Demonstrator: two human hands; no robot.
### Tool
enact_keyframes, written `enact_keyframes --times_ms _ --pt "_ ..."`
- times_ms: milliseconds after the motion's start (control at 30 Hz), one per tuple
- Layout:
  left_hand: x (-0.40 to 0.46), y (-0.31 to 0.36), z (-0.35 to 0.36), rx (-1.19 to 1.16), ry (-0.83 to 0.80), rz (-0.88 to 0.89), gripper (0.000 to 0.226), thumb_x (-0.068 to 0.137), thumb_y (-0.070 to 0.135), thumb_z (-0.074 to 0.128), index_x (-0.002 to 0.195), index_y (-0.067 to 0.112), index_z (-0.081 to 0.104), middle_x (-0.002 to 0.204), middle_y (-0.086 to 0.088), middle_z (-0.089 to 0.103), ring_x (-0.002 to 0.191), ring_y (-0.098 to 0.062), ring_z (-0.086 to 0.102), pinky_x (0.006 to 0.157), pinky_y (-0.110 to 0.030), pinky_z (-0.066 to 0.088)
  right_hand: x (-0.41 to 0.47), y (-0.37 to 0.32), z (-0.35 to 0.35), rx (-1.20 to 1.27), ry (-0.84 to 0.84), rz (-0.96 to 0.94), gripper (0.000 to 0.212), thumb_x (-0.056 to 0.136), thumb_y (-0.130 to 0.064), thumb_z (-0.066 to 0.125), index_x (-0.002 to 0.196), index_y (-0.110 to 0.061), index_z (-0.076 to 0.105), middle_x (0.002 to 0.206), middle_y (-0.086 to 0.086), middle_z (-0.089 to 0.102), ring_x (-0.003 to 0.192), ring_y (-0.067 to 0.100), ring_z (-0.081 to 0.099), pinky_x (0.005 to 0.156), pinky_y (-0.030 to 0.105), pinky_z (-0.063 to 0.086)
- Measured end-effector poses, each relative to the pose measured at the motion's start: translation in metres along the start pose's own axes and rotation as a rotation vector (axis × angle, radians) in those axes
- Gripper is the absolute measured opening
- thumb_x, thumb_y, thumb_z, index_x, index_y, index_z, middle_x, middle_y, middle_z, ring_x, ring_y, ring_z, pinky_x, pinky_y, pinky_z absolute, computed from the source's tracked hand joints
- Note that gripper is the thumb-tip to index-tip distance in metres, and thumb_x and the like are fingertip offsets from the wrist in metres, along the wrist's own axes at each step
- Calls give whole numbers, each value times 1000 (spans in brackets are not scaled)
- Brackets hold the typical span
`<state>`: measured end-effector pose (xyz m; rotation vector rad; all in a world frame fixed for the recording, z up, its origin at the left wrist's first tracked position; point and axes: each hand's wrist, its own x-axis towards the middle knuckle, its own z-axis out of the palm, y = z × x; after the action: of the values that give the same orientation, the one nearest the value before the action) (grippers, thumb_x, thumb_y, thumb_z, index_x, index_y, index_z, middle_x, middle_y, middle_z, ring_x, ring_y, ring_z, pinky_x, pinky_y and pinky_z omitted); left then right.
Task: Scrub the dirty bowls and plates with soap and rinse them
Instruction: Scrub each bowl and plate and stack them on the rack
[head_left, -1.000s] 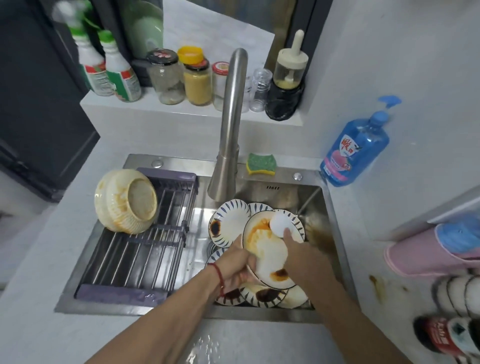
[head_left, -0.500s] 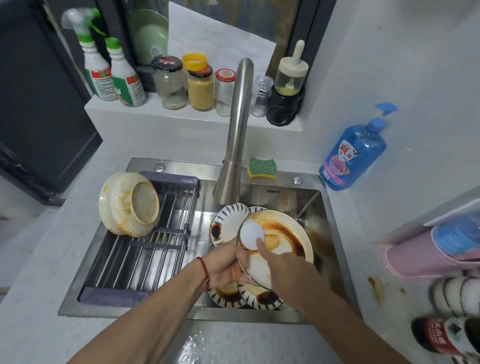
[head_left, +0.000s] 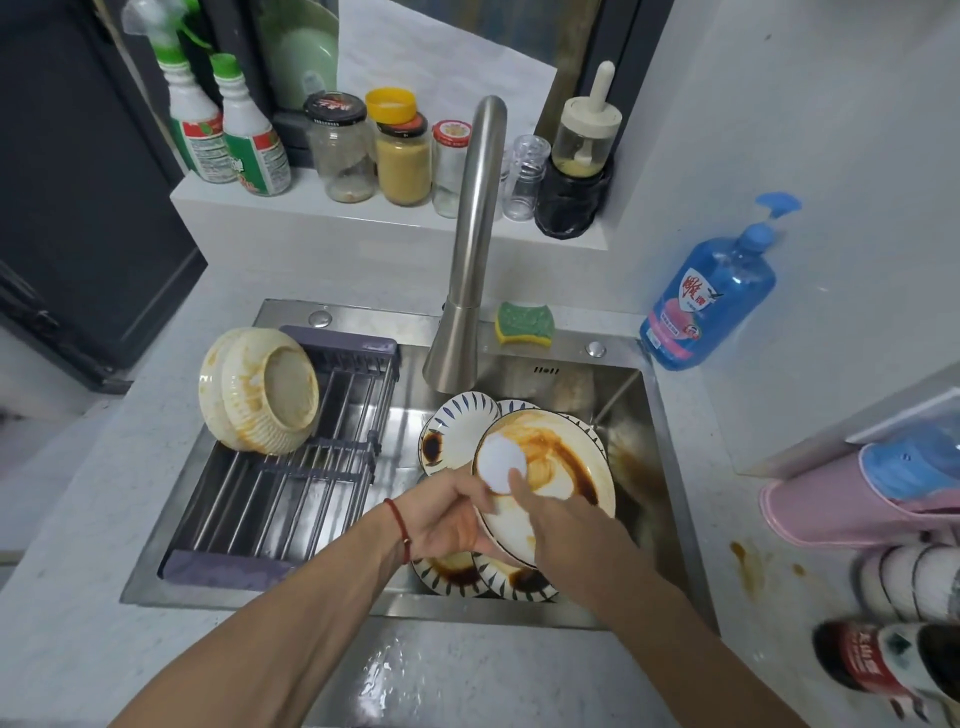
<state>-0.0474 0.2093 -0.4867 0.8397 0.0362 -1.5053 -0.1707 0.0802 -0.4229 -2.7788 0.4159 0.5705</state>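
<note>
Home kitchen: sink (head_left: 524, 371), faucet (head_left: 470, 249), condiment jars (head_left: 402, 156)

Bright, even light; wide-angle bending and softness at the edges.

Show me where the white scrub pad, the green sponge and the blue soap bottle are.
white scrub pad (head_left: 500, 463): head view, middle of its round face.
green sponge (head_left: 524, 323): head view, its green top.
blue soap bottle (head_left: 711, 304): head view, the body beside the label.

Two spray bottles (head_left: 228, 130) on the ledge (head_left: 363, 213) – beside them jars (head_left: 400, 150), a brush jar (head_left: 582, 150), green bowl (head_left: 304, 52) behind, pink cloth (head_left: 852, 504) at right, brown stains (head_left: 748, 566) on the counter (head_left: 78, 597), cans (head_left: 893, 660) bottom right.
</note>
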Motion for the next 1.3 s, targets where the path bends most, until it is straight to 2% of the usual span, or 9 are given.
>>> enact_keyframes --times_ms 133,300,433,633,800,967,1100,1200,1300 --pt "3 -6 -6 -33 233 27 62 63 1 49 124 -2 58 119 -20 66 109 -45 64 64 -55 62 -26 6 14 -11 -136 -78 70 103 -16 46 159 -39 11 103 3 61 87 19 61 77 35 55" --pt "10 -13 -5 62 415 94 77 73 -17 37 139 22 50 135 -17 60 110 -52 67 57 -59 62 -16 44 10 -134 -76 126 58 105 -16 40 159 -28 24 100 -2 59 80 10 59 69 22 49" --pt "11 -10 1 96 468 169 84 73 -19 37 142 27 49 135 -18 58 114 -52 63 56 -58 62 -13 22 20 -85 -149 94 53 103 -15 42 153 -26 30 124 4 61 107 19 62 83 31 48" --pt "9 -18 12 70 389 163 90 63 -15 41 142 26 51 134 -21 63 113 -53 65 59 -58 61 26 28 16 13 85 260 66 103 -15 42 162 -27 14 88 -2 60 69 9 56 56 23 44" --pt "5 -19 13 25 275 156 82 67 -16 37 141 14 55 123 -21 72 107 -49 70 75 -74 52 24 4 15 68 91 22 68 106 -21 44 161 -36 7 86 0 60 74 13 57 66 31 55" --pt "7 -20 21 59 261 144 81 69 -18 38 142 12 53 125 -19 72 106 -47 71 64 -65 61 28 22 -3 -69 137 189 68 102 -13 42 163 -25 13 85 0 57 67 10 53 59 26 45" --pt "4 -15 30 32 250 143 72 78 -21 26 140 6 52 86 -10 76 72 -31 76 63 -56 63 22 1 5 -23 123 39 73 103 -17 47 162 -30 7 88 0 57 78 16 60 69 33 55" --pt "4 -17 26 -27 222 115 68 79 -19 31 139 3 53 120 -20 74 102 -47 73 73 -65 59 25 30 -6 -119 158 162 71 101 -14 43 163 -26 11 77 -2 52 66 10 55 60 27 53" --pt "7 -22 17 -55 255 121 71 79 -20 37 143 5 51 131 -22 69 112 -50 68 68 -62 63 13 40 -8 -121 132 246 67 103 -14 39 163 -24 11 76 -2 48 62 9 51 58 26 52"
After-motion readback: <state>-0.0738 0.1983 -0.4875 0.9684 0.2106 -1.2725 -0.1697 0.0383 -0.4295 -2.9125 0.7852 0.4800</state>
